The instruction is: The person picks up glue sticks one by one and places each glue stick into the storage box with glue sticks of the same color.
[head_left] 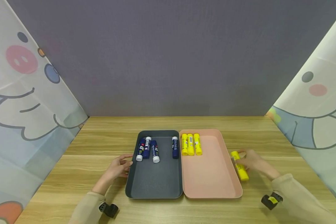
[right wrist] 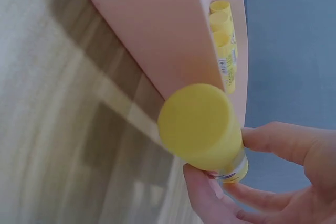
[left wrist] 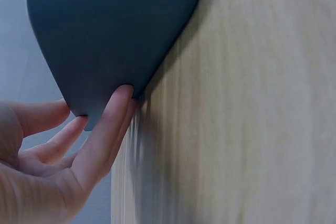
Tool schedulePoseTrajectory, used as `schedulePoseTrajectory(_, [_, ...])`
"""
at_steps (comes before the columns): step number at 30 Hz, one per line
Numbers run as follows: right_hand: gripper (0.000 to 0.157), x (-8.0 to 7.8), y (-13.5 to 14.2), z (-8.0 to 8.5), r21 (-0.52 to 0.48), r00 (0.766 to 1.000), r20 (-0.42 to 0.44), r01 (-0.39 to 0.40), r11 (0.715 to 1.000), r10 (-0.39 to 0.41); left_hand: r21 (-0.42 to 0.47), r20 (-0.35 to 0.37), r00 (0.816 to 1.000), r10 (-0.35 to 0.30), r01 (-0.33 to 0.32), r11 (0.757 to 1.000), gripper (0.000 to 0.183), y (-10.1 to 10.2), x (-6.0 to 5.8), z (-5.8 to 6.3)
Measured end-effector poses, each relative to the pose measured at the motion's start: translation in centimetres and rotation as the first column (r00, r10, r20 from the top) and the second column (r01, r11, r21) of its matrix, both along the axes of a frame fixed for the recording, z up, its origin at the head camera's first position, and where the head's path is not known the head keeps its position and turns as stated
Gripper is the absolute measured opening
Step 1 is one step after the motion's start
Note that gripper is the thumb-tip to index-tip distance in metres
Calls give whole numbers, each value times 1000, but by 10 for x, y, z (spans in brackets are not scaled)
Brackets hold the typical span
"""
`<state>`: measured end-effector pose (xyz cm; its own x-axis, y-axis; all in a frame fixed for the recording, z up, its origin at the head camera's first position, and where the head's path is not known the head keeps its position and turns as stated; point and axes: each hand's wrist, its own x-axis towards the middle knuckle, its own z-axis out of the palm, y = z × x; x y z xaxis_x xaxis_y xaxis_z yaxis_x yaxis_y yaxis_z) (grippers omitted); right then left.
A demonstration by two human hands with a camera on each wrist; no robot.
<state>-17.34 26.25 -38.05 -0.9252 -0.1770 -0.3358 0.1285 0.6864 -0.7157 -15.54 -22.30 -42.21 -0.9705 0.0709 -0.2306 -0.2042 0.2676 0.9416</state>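
My right hand (head_left: pixel 252 161) pinches a yellow glue stick (head_left: pixel 243 174) just outside the right wall of the pink tray (head_left: pixel 210 183). In the right wrist view, the round yellow end of this glue stick (right wrist: pixel 195 125) faces the camera, with thumb and fingers around its far part. My left hand (head_left: pixel 116 168) touches the left side of the dark grey tray (head_left: pixel 154 186). In the left wrist view, its extended fingers (left wrist: pixel 107 129) rest against that tray's outer wall (left wrist: pixel 110 35).
Three yellow glue sticks (head_left: pixel 190 144) lie at the pink tray's back left. In the grey tray, three blue glue sticks (head_left: pixel 147 147) with white ends lie at the left and one blue glue stick (head_left: pixel 175 147) at the right. A grey panel (head_left: pixel 170 62) stands behind the wooden table (head_left: pixel 112 133).
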Motion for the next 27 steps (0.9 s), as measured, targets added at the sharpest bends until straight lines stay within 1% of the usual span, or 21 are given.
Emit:
schedulePoseTrajectory(13, [61, -11, -3, 19, -7, 1000, 1, 1, 1000, -1, -5, 6, 1000, 19, -19, 1000, 38, 1, 0, -1])
schedulePoseTrajectory(17, [61, -17, -6, 23, -1, 1000, -4, -12, 1000, 12, -5, 6, 1000, 18, -18, 1000, 37, 1, 0, 0])
schedulePoseTrajectory(23, [63, -27, -13, 28, 11, 1000, 12, -3, 1000, 3, -9, 1, 1000, 14, -14, 1000, 37, 1, 0, 0])
schedulePoseTrajectory(27, [63, -33, -20, 30, 22, 1000, 1, -5, 1000, 5, -9, 0, 1000, 15, -15, 1000, 37, 1, 0, 0])
